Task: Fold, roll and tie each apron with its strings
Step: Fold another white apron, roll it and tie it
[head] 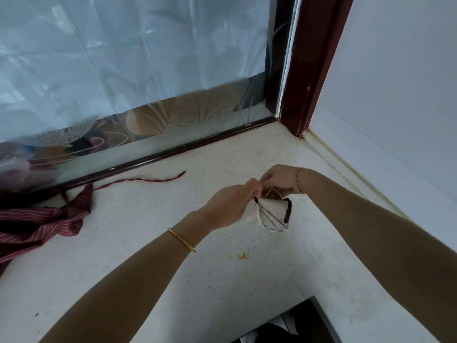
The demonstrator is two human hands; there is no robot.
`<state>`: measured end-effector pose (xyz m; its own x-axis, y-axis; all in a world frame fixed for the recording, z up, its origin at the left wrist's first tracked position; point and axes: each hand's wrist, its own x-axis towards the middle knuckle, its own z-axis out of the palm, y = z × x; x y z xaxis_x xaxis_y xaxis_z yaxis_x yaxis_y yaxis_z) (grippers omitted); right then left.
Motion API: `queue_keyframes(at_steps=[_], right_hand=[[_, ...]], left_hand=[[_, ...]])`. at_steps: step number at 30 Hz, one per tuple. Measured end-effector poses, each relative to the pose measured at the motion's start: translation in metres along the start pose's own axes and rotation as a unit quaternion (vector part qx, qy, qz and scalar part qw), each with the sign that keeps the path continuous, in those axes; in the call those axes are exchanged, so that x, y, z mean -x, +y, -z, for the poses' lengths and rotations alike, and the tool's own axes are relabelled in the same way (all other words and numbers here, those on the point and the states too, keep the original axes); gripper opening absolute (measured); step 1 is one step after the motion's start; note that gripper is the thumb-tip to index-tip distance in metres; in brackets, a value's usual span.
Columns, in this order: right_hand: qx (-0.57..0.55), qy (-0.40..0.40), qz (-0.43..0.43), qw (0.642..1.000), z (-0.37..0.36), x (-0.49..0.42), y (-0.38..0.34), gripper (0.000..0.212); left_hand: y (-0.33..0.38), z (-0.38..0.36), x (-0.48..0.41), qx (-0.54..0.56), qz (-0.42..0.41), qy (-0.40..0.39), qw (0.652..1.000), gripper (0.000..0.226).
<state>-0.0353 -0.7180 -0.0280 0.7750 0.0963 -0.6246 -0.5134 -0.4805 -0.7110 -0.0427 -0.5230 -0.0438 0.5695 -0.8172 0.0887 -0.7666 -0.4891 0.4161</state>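
A small rolled bundle of a cream apron with black trim (273, 214) sits near the middle right of the white counter (173, 280), lifted slightly under my hands. My left hand (232, 205) pinches a thin cream string at the top of the bundle. My right hand (280, 179) pinches the same string just beyond it, fingers curled close to the left hand's fingertips. A maroon striped apron (42, 225) lies crumpled at the left edge, and one of its strings (146, 179) trails to the right across the counter.
A glass pane with a frosted leaf pattern (123, 82) stands along the back of the counter in a dark red frame (311, 65). A white wall (400, 95) closes the right side. A dark opening (304, 325) shows at the counter's near edge. A small orange stain (242, 255) marks the surface.
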Motion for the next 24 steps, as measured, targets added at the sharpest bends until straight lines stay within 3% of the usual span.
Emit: queue_keyframes(at_steps=[3, 7, 9, 11, 14, 18, 22, 24], right_hand=[[0.233, 0.052, 0.047, 0.97, -0.012, 0.001, -0.009, 0.014], [0.446, 0.156, 0.102, 0.875, -0.028, 0.005, -0.014, 0.023], [0.521, 0.185, 0.134, 0.822, -0.033, 0.01, -0.016, 0.028], [0.532, 0.206, 0.175, 0.803, -0.041, 0.015, -0.018, 0.03], [0.425, 0.225, 0.222, 0.848, -0.051, 0.017, -0.01, 0.032], [0.107, 0.219, 0.181, 0.953, -0.058, 0.013, 0.02, 0.036], [-0.12, 0.22, 0.04, 0.967, -0.058, 0.004, 0.039, 0.034], [-0.213, 0.17, 0.028, 0.962, -0.056, 0.005, 0.041, 0.032]], left_hand=[[0.003, -0.01, -0.004, 0.065, 0.062, 0.002, 0.996, 0.016], [0.0, -0.02, -0.013, 0.145, 0.19, 0.014, 0.971, 0.029], [-0.007, -0.023, -0.016, 0.191, 0.259, -0.001, 0.947, 0.041], [-0.013, -0.025, -0.02, 0.197, 0.295, -0.009, 0.935, 0.041], [-0.016, -0.021, -0.02, 0.214, 0.312, 0.034, 0.925, 0.029], [-0.023, -0.015, -0.016, 0.373, 0.393, 0.14, 0.829, 0.026], [-0.023, -0.008, -0.015, 0.473, 0.41, 0.185, 0.757, 0.033], [-0.021, -0.006, -0.014, 0.51, 0.398, 0.189, 0.738, 0.035]])
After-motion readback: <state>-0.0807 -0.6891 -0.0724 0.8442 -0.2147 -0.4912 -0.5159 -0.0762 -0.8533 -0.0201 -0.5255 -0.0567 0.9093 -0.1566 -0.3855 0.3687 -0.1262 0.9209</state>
